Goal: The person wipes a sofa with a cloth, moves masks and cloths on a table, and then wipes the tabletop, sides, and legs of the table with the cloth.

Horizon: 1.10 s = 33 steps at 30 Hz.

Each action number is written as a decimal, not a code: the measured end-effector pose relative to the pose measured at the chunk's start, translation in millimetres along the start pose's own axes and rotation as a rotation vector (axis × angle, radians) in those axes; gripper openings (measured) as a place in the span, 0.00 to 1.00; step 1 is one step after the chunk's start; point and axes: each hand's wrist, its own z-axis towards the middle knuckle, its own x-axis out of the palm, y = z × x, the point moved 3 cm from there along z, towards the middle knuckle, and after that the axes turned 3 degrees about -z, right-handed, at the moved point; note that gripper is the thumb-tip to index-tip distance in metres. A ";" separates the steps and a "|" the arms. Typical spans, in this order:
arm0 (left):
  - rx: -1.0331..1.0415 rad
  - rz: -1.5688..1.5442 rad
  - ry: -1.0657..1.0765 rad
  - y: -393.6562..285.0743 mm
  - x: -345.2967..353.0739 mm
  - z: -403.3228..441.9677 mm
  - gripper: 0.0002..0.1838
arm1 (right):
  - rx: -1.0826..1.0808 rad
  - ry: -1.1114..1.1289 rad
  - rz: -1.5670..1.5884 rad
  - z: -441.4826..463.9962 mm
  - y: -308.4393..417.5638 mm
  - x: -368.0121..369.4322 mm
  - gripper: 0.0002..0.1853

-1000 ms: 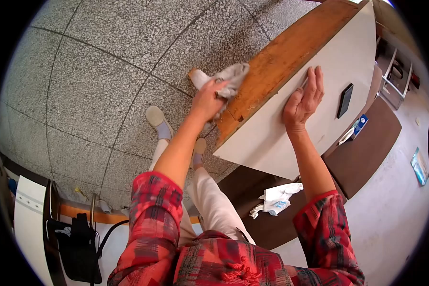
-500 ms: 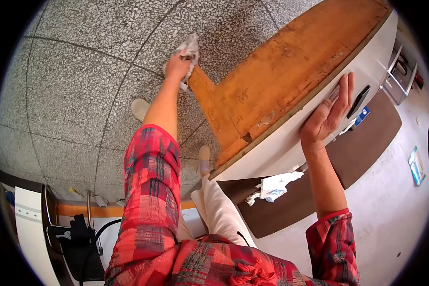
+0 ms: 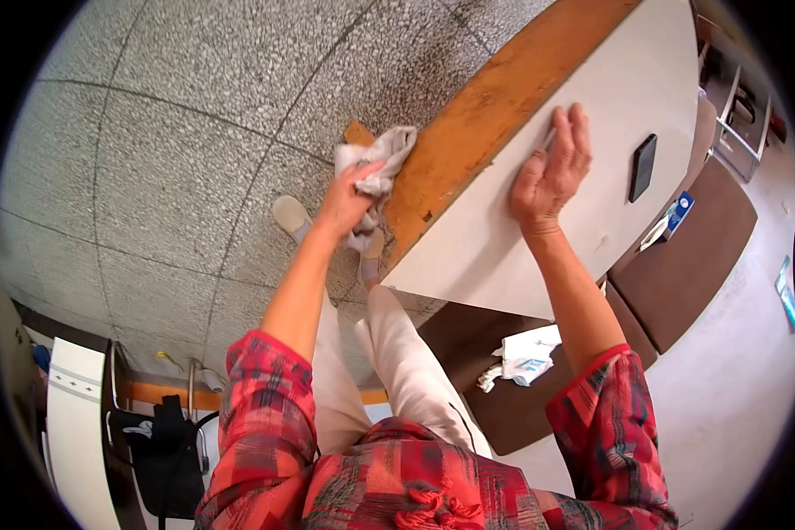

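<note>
A grey-white cloth (image 3: pixel 387 163) is gripped in my left hand (image 3: pixel 346 201), beside the worn orange-brown wooden side (image 3: pixel 495 102) of a large piece of furniture. Part of the wooden leg (image 3: pixel 357 134) shows just beyond the cloth. My right hand (image 3: pixel 552 177) lies against the white panel (image 3: pixel 495 238) with its fingers stretched out, holding nothing. To the right of that hand, a black phone (image 3: pixel 643 168) rests on the same panel.
Brown cushioned seats (image 3: pixel 689 256) stand beyond the panel, with a blue-and-white packet (image 3: pixel 679 215) and a white crumpled bag (image 3: pixel 526 355) on them. Speckled tiles (image 3: pixel 168 159) cover the floor. A black bag (image 3: pixel 163 455) hangs at the lower left.
The panel has tilted back, showing more white surface and less wood. My left hand with the cloth has come down and nearer; my right hand has shifted left with the panel.
</note>
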 end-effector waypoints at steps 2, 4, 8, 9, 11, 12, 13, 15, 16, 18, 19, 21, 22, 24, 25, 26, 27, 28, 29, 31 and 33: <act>-0.003 -0.042 0.050 -26.4 1.0 -20.7 0.27 | 0.021 0.007 -0.014 1.3 0.2 -3.9 0.29; 0.098 -0.088 0.138 -72.9 6.4 -33.7 0.27 | 0.054 -0.003 0.009 1.3 -0.2 -4.7 0.29; 0.060 -0.183 0.208 -130.1 29.8 -25.9 0.24 | 0.122 0.026 0.007 0.2 -2.1 -10.7 0.31; 0.063 -0.161 0.211 -129.4 35.6 -20.5 0.24 | 0.122 0.043 -0.009 -1.3 -1.7 -10.4 0.31; 0.089 -0.253 0.139 -129.7 46.1 -1.2 0.23 | 0.134 0.039 -0.018 3.5 -3.6 -10.2 0.32; 0.033 -0.259 0.156 -132.1 51.5 8.8 0.23 | 0.136 0.062 -0.019 2.4 -3.4 -10.2 0.32; 0.026 -0.245 0.160 -137.1 57.9 20.7 0.23 | 0.137 0.088 -0.022 1.0 -3.7 -11.3 0.33; 0.102 -0.162 0.106 -152.3 70.3 58.6 0.23 | 0.146 0.081 -0.003 1.8 -4.8 -12.4 0.33; 0.160 -0.229 0.107 -168.0 81.2 77.7 0.22 | 0.143 0.088 0.013 1.8 -5.0 -13.0 0.33; 0.244 -0.307 0.115 -196.9 101.5 124.7 0.21 | 0.150 0.081 0.027 2.7 -5.3 -14.1 0.33; 0.269 -0.320 0.121 -207.5 110.9 147.4 0.21 | 0.153 0.081 0.039 3.1 -6.0 -14.3 0.34; 0.097 -0.411 0.102 -224.8 126.9 174.6 0.20 | 0.166 0.104 0.053 2.6 -7.9 -14.0 0.34; 0.070 -0.496 0.118 -227.4 131.1 180.9 0.19 | 0.171 0.110 0.060 2.3 -8.3 -14.8 0.34; 0.134 -0.201 0.100 -225.0 122.8 178.9 0.22 | 0.177 0.096 0.063 4.4 -8.8 -17.8 0.34; 0.158 -0.056 0.106 -209.4 114.4 175.6 0.23 | 0.175 0.113 0.069 3.8 -9.6 -18.2 0.34; 0.108 0.047 0.093 -183.9 100.0 170.6 0.23 | 0.176 0.130 0.077 4.0 -9.2 -17.6 0.34; 0.058 0.149 0.084 -160.8 85.2 159.0 0.24 | 0.190 0.115 0.066 4.0 -8.3 -17.3 0.34; 0.099 0.198 0.059 -153.8 75.4 130.8 0.21 | 0.188 0.125 0.081 3.7 -8.8 -18.0 0.34; -0.003 0.273 0.153 -156.7 66.2 100.9 0.18 | 0.186 0.132 0.094 3.6 -10.5 -20.2 0.33; -0.051 0.705 0.265 -127.3 26.0 49.9 0.18 | 0.223 0.124 0.094 4.6 -13.4 -24.1 0.33; -0.186 0.892 0.179 -102.6 -23.8 -4.5 0.21 | 0.210 0.118 0.136 4.9 -9.6 -27.2 0.33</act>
